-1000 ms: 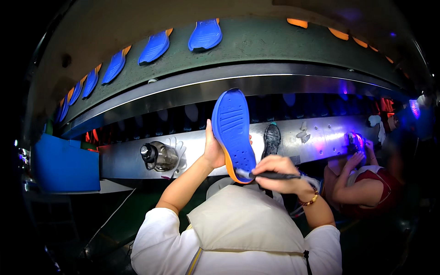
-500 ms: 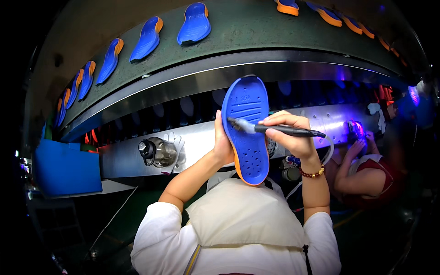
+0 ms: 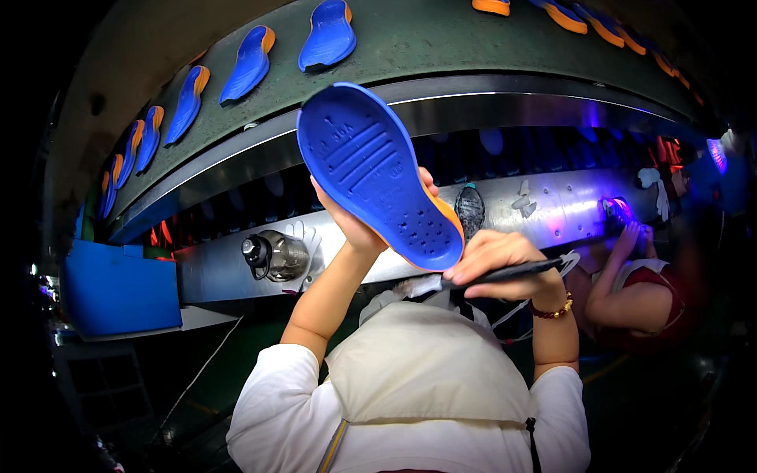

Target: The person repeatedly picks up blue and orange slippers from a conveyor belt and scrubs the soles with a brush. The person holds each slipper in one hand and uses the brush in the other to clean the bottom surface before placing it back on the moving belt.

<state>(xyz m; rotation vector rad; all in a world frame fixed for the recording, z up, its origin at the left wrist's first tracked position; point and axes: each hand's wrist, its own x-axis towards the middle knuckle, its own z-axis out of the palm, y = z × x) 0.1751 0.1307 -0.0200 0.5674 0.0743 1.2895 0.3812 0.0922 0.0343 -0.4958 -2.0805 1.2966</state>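
My left hand [image 3: 353, 225] is wrapped round a blue shoe sole [image 3: 367, 169] from behind, with fingertips showing at its right edge. The sole is tilted, its wide end up and to the left. Grooves and small holes mark its inner face, and an orange rim shows along the right side. In my right hand [image 3: 501, 256] is a black-handled brush [image 3: 516, 270], held between thumb and fingers just below the sole's narrow end. Its pale bristles point left, below the sole and apart from its inner face. A thin tube runs from the handle's rear.
Beyond a metal rail [image 3: 441, 88], blue and orange soles [image 3: 329, 35] lie along a green belt [image 3: 410, 47]. On the metal shelf [image 3: 473, 209] are a bottle [image 3: 276, 256], a glove and a dark shoe [image 3: 471, 211]. A co-worker [image 3: 631, 292] sits at the right; a blue bin [image 3: 118, 288] stands left.
My left hand has raised the sole up and left and tilted it. The brush has left the sole's inner face and moved down below its narrow end.
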